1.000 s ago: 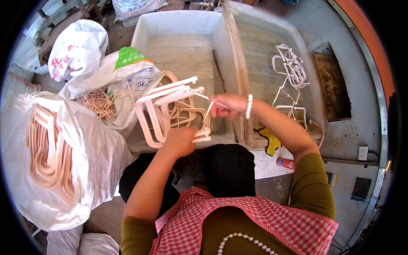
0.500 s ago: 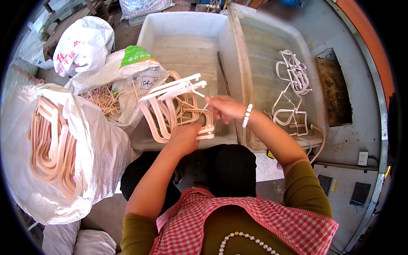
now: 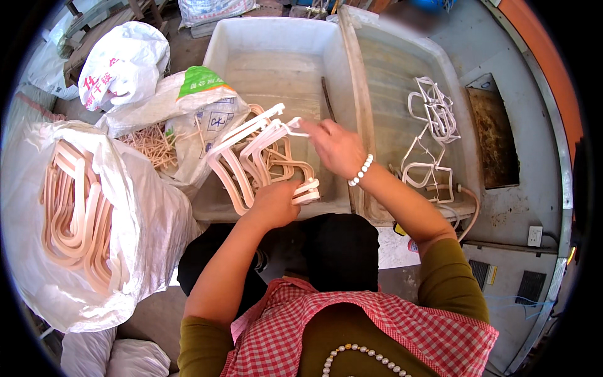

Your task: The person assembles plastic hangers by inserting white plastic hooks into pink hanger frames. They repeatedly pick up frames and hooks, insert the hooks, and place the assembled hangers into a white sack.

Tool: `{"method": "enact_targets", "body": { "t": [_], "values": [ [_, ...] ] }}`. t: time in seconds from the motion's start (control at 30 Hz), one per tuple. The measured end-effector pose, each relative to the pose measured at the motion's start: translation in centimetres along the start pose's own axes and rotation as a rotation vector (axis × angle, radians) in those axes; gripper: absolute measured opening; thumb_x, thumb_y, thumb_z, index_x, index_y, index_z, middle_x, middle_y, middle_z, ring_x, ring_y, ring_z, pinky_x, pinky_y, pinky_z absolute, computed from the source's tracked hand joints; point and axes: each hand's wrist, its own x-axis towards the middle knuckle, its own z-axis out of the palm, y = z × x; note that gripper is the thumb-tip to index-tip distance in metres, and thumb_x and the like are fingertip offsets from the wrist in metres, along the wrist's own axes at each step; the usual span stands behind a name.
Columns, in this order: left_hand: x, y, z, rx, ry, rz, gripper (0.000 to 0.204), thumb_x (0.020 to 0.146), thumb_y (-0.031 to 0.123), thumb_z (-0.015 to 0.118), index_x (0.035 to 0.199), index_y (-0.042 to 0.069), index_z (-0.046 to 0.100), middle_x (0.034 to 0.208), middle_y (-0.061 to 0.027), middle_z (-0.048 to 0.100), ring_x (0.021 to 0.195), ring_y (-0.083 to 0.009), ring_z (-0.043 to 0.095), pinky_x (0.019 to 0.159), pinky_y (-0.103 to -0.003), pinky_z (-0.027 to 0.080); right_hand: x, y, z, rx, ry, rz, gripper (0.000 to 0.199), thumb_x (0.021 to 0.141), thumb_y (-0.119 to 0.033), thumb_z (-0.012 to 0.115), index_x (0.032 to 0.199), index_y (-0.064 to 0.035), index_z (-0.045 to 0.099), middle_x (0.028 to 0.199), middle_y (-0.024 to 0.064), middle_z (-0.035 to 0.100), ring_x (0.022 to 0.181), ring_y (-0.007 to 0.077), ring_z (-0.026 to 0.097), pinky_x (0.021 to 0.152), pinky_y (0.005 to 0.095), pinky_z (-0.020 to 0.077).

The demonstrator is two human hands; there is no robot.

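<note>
My left hand point(image 3: 276, 204) is closed around the lower ends of several pale pink plastic hangers point(image 3: 231, 182), holding them tilted over the near part of the white tub. My right hand point(image 3: 339, 149), with a white bead bracelet, is at the upper right ends of the same bunch. Its fingers look pinched on a thin end piece there, slightly blurred by motion. More pink hangers point(image 3: 282, 157) lie behind the held ones, partly hidden.
A white sack point(image 3: 157, 220) full of pink hangers stands at the left. Behind it, an open bag point(image 3: 182, 113) holds thin pink sticks point(image 3: 151, 146). White plastic frames point(image 3: 433, 119) lie in the right tub point(image 3: 377, 125). A dark rod point(image 3: 328, 99) leans in the left tub point(image 3: 270, 38).
My right hand has moved up and slightly forward to the bunch's upper ends; its fingers held a thin strip lower down before. The held hangers have shifted a little.
</note>
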Motion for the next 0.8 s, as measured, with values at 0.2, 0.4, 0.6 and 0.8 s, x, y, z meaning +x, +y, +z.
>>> {"method": "enact_targets", "body": {
  "t": [0.2, 0.4, 0.6, 0.8],
  "values": [
    [0.3, -0.3, 0.5, -0.133, -0.052, 0.000, 0.032, 0.075, 0.014, 0.063, 0.106, 0.009, 0.060, 0.093, -0.0167, 0.065, 0.090, -0.0355, 0.062, 0.078, -0.040, 0.048, -0.3, 2.7, 0.0, -0.306, -0.108, -0.302, 0.054, 0.078, -0.008, 0.058, 0.131, -0.0137, 0.048, 0.088, 0.0071, 0.048, 0.072, 0.0208, 0.058, 0.051, 0.0306, 0.0509],
    [0.2, 0.6, -0.1, -0.379, -0.154, 0.033, 0.033, 0.075, 0.016, 0.067, 0.105, 0.005, 0.059, 0.092, -0.0163, 0.065, 0.088, -0.0307, 0.063, 0.078, -0.037, 0.048, 0.7, 4.9, -0.9, -0.456, -0.248, -0.295, 0.046, 0.080, -0.012, 0.055, 0.126, -0.0120, 0.050, 0.091, 0.0085, 0.050, 0.076, 0.0215, 0.062, 0.052, 0.0321, 0.0538],
    [0.1, 0.4, 0.0, -0.259, -0.132, 0.045, 0.031, 0.076, 0.017, 0.067, 0.103, 0.005, 0.060, 0.086, -0.0167, 0.065, 0.083, -0.0315, 0.063, 0.076, -0.037, 0.048, 0.6, 4.8, -1.3, -0.244, -0.245, -0.428, 0.034, 0.088, -0.021, 0.053, 0.121, -0.0103, 0.052, 0.083, 0.0077, 0.053, 0.070, 0.0252, 0.063, 0.051, 0.0352, 0.0537],
    [0.7, -0.4, 1.0, -0.052, -0.054, 0.073, 0.032, 0.075, 0.018, 0.067, 0.103, 0.005, 0.060, 0.082, -0.0168, 0.064, 0.080, -0.0288, 0.064, 0.073, -0.038, 0.048, -0.8, 4.3, 1.8, 1.163, -0.269, 0.415, 0.030, 0.096, -0.036, 0.044, 0.088, -0.0092, 0.055, 0.056, 0.0006, 0.043, 0.043, 0.0141, 0.042, 0.036, 0.0277, 0.0353]
  ]
}}
